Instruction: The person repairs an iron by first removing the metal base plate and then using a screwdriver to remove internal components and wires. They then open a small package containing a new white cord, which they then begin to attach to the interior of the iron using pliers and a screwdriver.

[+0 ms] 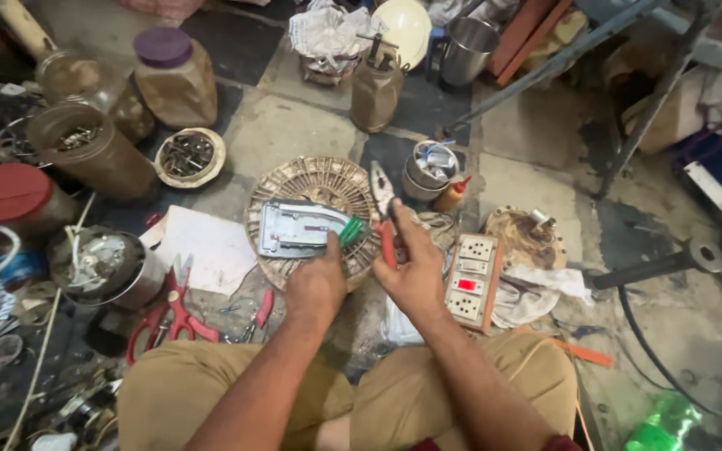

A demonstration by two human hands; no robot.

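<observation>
Item: flat metal iron soleplate (pixel 294 227), grey, laid on a round ribbed motor part (pixel 315 179) on the floor, directly ahead of the seated person's knees. It is steadied at its near edge by the left hand (pixel 317 284), fingers curled down over a green-handled screwdriver (pixel 351 230) that is pinched against the plate's right end.

Pliers (pixel 383 209) with red handles are gripped in the right hand (pixel 415 271) just beside the plate, fingers wrapped about one handle, jaws pointed away and slightly parted.

Surroundings, working outward:
- A switch-and-socket board (pixel 471 280), cream with a red switch, lies just right of the right hand — a crumpled white cloth (pixel 541 288) beside it.
- A small steel tin (pixel 429 169) of parts stands beyond the pliers.
- A sheet of white paper (pixel 202 246) lies left of the motor part.
- Red-handled scissors (pixel 169 313) lie near the left knee.
- A shallow dish of screws (pixel 189 156) sits further left — brown plastic jars (pixel 177 79) stand behind it.
- A red-lidded jar (pixel 10 196) is placed at the far left.
- A green plastic bottle (pixel 666 422) lies at the lower right.
</observation>
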